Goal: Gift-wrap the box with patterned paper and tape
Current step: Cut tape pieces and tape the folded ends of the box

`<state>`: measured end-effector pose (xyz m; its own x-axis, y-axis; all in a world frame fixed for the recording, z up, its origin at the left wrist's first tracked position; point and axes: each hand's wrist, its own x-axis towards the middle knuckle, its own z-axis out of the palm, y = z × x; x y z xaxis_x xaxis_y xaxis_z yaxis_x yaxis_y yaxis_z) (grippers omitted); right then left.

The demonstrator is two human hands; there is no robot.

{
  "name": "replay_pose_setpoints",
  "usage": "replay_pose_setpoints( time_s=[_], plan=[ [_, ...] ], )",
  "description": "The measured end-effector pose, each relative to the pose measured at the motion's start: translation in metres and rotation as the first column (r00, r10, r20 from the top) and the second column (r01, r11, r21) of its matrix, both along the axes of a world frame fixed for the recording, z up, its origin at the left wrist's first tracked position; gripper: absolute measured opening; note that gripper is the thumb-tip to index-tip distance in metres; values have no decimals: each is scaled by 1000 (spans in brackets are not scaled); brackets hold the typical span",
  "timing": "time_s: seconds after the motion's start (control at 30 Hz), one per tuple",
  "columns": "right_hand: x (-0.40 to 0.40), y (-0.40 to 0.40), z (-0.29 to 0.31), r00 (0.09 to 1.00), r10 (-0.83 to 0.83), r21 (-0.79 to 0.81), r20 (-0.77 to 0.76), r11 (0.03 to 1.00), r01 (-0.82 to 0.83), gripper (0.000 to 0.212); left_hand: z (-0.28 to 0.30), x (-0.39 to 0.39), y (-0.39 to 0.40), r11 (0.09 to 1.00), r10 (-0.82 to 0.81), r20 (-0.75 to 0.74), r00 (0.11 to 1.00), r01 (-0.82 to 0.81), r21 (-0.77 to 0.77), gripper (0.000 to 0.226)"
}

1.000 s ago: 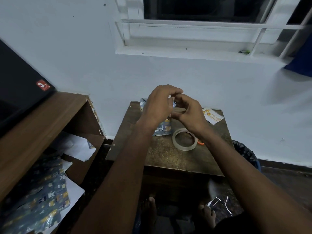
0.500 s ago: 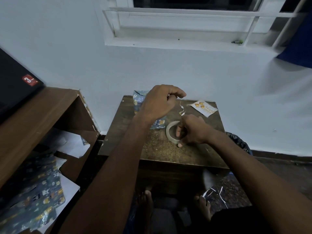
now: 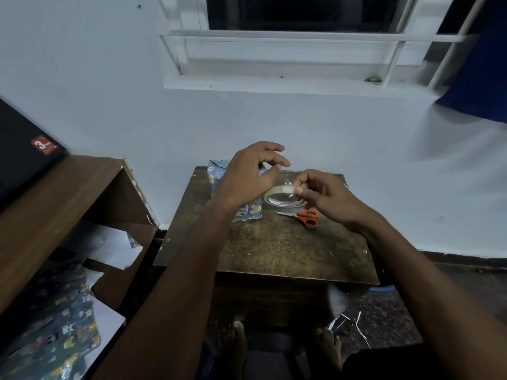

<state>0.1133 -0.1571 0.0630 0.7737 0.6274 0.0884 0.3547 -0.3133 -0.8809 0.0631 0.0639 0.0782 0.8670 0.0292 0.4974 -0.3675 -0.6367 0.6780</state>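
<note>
Your right hand (image 3: pixel 318 193) pinched the light, stiff tape roll (image 3: pixel 279 195) by its rim above the worktop (image 3: pixel 288 248), your left hand (image 3: pixel 251 174) hovered loosely curled, empty, over the wrapped box (image 3: pixel 248 211); the film's free end likely clings, so grip the rim.

The near half of the bench (image 3: pixel 274 250), on the viewer's side of the scissors (image 3: pixel 303 216), is left bare apart from the two forearms crossing above it. Beyond the scissors the far part is crowded: the tape roll (image 3: pixel 279 197) is held up in the right hand (image 3: pixel 326 196) just behind them, and the wrapped box (image 3: pixel 248 209) lies to their left, partly covered by the left hand (image 3: pixel 252 174), whose fingers are spread with nothing in the grip. Little room is left between box and roll. Left of the scissors, past the bench edge, the way is blocked by a wooden shelf unit (image 3: pixel 68 198); behind them, by the wall (image 3: pixel 301 127).
</note>
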Motion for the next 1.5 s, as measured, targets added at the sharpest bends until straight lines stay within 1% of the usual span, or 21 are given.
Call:
replay_pose_setpoints(
  time_s=[0.1,0.23,0.37,0.5,0.6,0.67,0.77,0.9,0.97,1.0,1.07,1.13,1.2,1.3,1.37,1.43,1.5],
  plan=[
    [-1,1,1,1000,-21,60,-18,998,22,9,2,1,0,1000,0,-10,1000,0,-10,16],
    [0,-1,5,999,-45,128,-9,991,46,8,5,0,-1,999,-16,-56,998,14,-41,20],
    [0,-3,8,999,-36,168,6,985,35,8,6,-1,-3,998,-45,-76,996,42,-46,16],
    [-2,-3,9,1000,-18,206,1,978,17,8,5,0,-10,1000,7,-100,995,-7,-3,20],
    [-1,-4,7,1000,-3,238,2,971,3,21,6,2,-13,995,-13,-82,997,4,-103,19],
    [-1,-3,7,1000,-12,246,15,969,8,18,7,2,-12,989,-29,-82,996,17,-144,18],
    [-4,1,4,996,-40,199,76,980,24,9,8,2,-11,986,-35,-83,996,20,-167,13],
    [-5,13,-10,987,-69,64,145,996,60,13,11,0,-11,954,-35,-55,998,17,-299,3],
    [-7,17,-15,984,-83,4,157,997,83,14,12,0,-8,945,-11,-43,999,-3,-328,4],
    [-8,18,-16,983,-103,4,150,995,104,14,12,0,-7,945,-1,-49,999,-15,-327,4],
    [-9,17,-16,980,-147,25,136,989,145,13,14,-3,-8,956,2,-92,996,-29,-290,4],
    [-8,17,-15,969,-186,15,161,982,186,12,15,-6,-10,976,-21,-155,988,-13,-218,7],
    [-6,17,-16,960,-213,0,183,976,217,12,18,-10,-11,986,-63,-193,979,31,-163,15],
    [-5,15,-16,960,-229,27,164,973,228,10,20,-12,-9,985,-117,-232,966,83,-148,30],
    [-6,15,-14,968,-209,34,141,978,206,8,20,-11,-8,986,-128,-236,963,97,-139,32],
    [-5,14,-14,977,-171,0,131,985,173,11,19,-11,-8,987,-130,-242,962,102,-126,32],
    [-1,11,-15,964,-170,-119,204,973,197,21,18,-10,-7,989,-122,-252,960,96,-114,31]
  ],
)
